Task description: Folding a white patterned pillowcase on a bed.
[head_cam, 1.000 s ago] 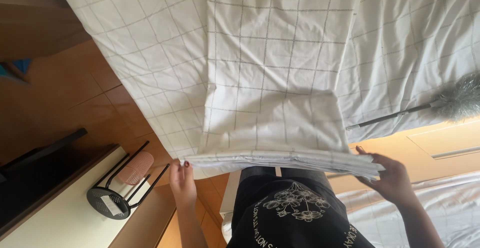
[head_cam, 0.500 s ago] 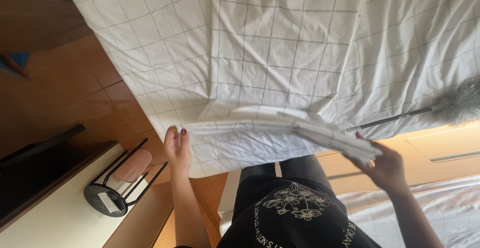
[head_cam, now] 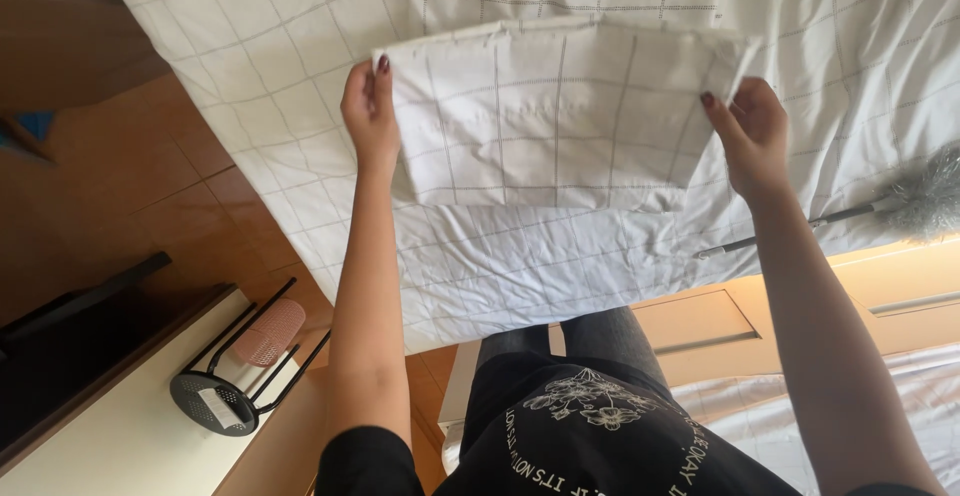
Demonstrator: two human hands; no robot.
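Observation:
I hold a folded white cloth with a grey grid pattern (head_cam: 560,116) stretched out flat above the bed. My left hand (head_cam: 370,111) pinches its left corner and my right hand (head_cam: 750,131) pinches its right corner. Below it lies a white quilted bedspread (head_cam: 520,266) with the same grid pattern, spread over the bed and hanging off its near edge.
A grey feather duster (head_cam: 900,201) with a long handle lies on the bedspread at the right. A black wire stand with a pink pad (head_cam: 250,356) sits on a white counter (head_cam: 110,436) at lower left. Wooden floor (head_cam: 110,166) lies at the left, a pale wooden bed frame (head_cam: 720,331) at the right.
Both hands have lifted the folded edge of the cloth up and away from my body, folding it over so that it now hangs higher above the bed.

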